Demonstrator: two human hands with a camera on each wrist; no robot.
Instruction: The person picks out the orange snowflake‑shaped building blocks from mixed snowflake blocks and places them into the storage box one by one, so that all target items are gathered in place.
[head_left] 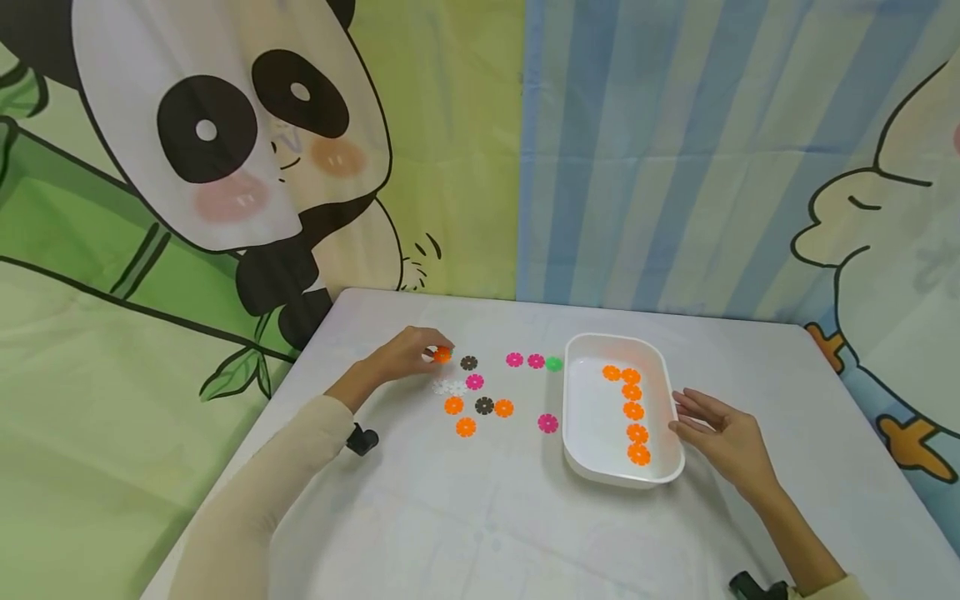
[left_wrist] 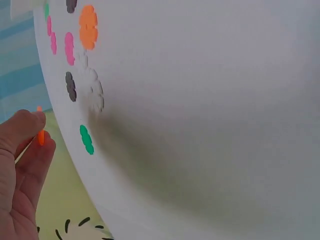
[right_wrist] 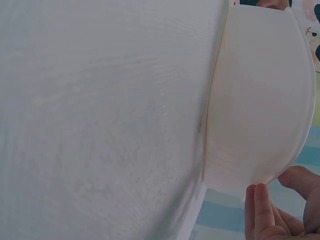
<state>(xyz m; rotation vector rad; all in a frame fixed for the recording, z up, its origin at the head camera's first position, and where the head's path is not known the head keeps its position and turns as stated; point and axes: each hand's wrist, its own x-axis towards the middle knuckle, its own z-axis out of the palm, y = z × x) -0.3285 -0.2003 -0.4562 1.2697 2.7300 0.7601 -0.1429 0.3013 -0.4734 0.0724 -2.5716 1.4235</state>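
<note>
My left hand pinches an orange flower-shaped plastic disc between thumb and fingertips. In the left wrist view that disc is seen edge-on, above the table. A white tray stands to the right, with several orange discs inside it. At its right side is my right hand, thumb at the rim and fingers against the outer wall. In the right wrist view the tray's side meets those fingertips. Below the left hand lies a green disc, hidden in the head view.
Loose discs lie between the left hand and the tray: orange, dark grey, pink and white. Another green disc is beside the tray's left wall. Cartoon curtains hang behind the white table.
</note>
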